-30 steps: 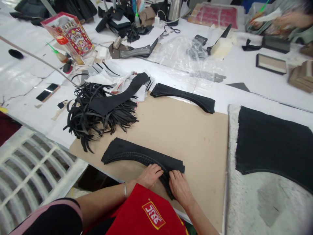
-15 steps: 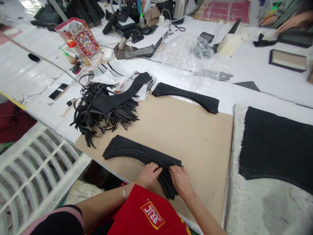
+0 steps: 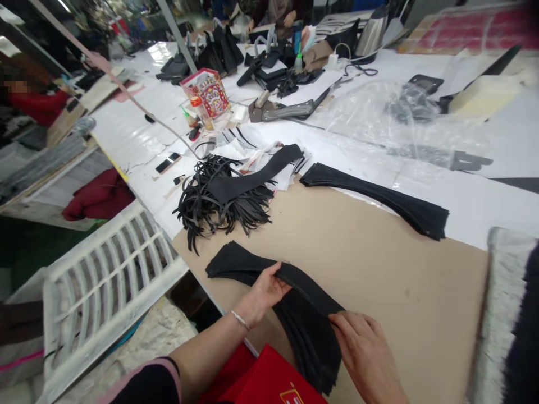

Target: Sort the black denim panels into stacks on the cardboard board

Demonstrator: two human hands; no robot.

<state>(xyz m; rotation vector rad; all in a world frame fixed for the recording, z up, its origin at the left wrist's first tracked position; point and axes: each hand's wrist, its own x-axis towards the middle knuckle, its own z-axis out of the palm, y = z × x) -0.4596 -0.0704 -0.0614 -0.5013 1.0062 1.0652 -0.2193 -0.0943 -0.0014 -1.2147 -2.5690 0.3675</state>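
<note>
A stack of curved black fabric pieces [image 3: 295, 306] lies on the brown cardboard sheet [image 3: 370, 269] at the table's near edge. My left hand [image 3: 263, 292] grips the stack's near edge around the middle, thumb on top, and lifts it slightly. My right hand [image 3: 364, 348] rests with fingers together on the stack's right end, thumb and fingers pinching the top piece. A second curved black stack [image 3: 379, 196] lies at the cardboard's far edge.
A tangle of black strips [image 3: 219, 196] with a wide black piece over it lies left of the cardboard. A white plastic crate [image 3: 105, 280] stands at the left below the table. Clear plastic bags, tools and a colourful box [image 3: 208, 95] crowd the far table. Another person sits far left.
The view has swung left and closer. My left hand has slid left along the stack and raised its edge; my right hand has moved to the right end.
</note>
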